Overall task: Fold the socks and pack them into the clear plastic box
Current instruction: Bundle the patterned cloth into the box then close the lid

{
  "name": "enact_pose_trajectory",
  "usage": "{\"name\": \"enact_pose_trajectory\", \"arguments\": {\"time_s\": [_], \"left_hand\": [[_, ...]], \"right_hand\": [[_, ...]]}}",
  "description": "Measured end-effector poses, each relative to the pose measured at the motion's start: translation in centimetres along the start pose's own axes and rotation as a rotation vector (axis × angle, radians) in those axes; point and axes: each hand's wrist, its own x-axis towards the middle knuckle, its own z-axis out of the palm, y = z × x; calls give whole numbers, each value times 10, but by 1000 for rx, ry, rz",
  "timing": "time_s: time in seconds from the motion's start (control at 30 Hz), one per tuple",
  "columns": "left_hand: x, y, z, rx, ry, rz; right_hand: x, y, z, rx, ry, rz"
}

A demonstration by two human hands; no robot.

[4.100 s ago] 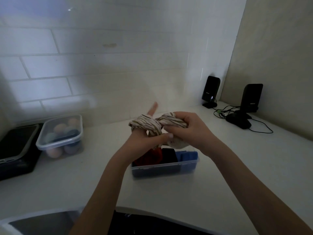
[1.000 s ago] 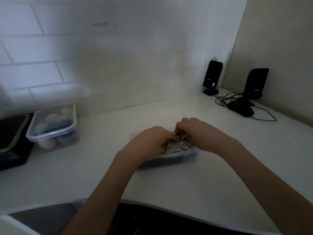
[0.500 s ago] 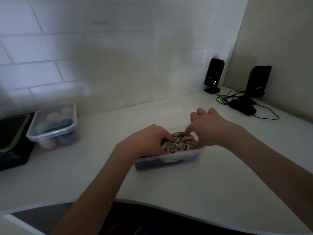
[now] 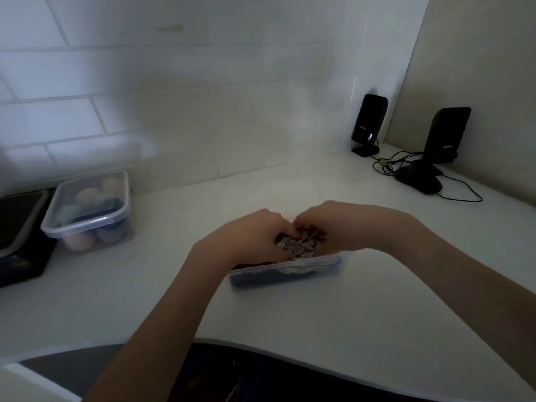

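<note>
A clear plastic box (image 4: 285, 274) sits on the white counter in front of me, with dark blue and red socks showing through its near wall. On top of them lies a rolled striped beige-and-brown sock bundle (image 4: 300, 245). My left hand (image 4: 252, 236) and my right hand (image 4: 333, 224) both press down on this bundle from either side, fingers curled around it. The hands hide most of the box's inside and its far rim.
A lidded clear container (image 4: 88, 211) of rolled socks stands at the left by the tiled wall, beside a dark device (image 4: 17, 236). Two black speakers (image 4: 368, 124) (image 4: 446, 136), a black mouse (image 4: 419, 181) and cables lie at the back right. The counter's front edge curves just below the box.
The striped bundle, first held up above the box, now sits in it. Over the last second both hands have kept pressing it; the right hand's fingers curled back down onto it.
</note>
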Motion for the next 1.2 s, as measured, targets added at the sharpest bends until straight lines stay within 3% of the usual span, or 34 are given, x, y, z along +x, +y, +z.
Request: {"name": "enact_pose_trajectory", "arguments": {"time_s": [0.1,0.23,0.4,0.57,0.87,1.03,1.2], "left_hand": [[-4,-4,-4,-48,48,10],[-6,-7,-1,90,85,-12],[-6,-5,1,85,-9,-54],[-7,-7,-4,2,-52,-126],[-12,-12,2,-125,15,-163],[-20,-6,-3,-82,20,-136],[-24,3,-9,65,166,-80]], "right_hand": [[4,-1,-2,-74,-6,-10],[4,2,-7,-153,-32,41],[3,4,-1,-411,16,-12],[8,7,0,-461,-28,-6],[8,16,6,-272,-54,69],[1,26,-5,123,-208,107],[-6,18,-22,130,25,35]]}}
